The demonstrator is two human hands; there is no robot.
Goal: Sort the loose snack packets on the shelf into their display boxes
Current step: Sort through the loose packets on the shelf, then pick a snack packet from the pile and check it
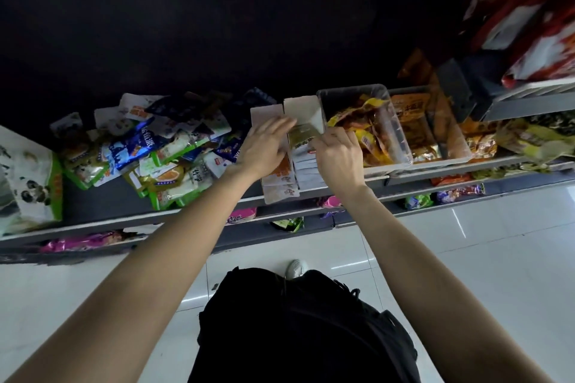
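Observation:
Two cardboard display boxes stand side by side on the shelf: a left box [279, 188] with orange-and-white packets and a right box [303, 107] with white packets in a row. My left hand [264, 146] lies flat, fingers spread, over the left box's packets. My right hand [337, 155] rests on the right box's row, its fingertips pinching a gold-green packet [303, 135] at the back of that row. A heap of loose packets [155, 146], blue, green and white, lies on the shelf to the left.
A clear plastic bin [401, 140] of yellow and orange packets stands just right of my right hand, with another bin [448, 134] beyond it. A panda-print box [31, 177] stands at the far left. The shelf edge [140, 221] runs below, with lower shelves and a white tiled floor underneath.

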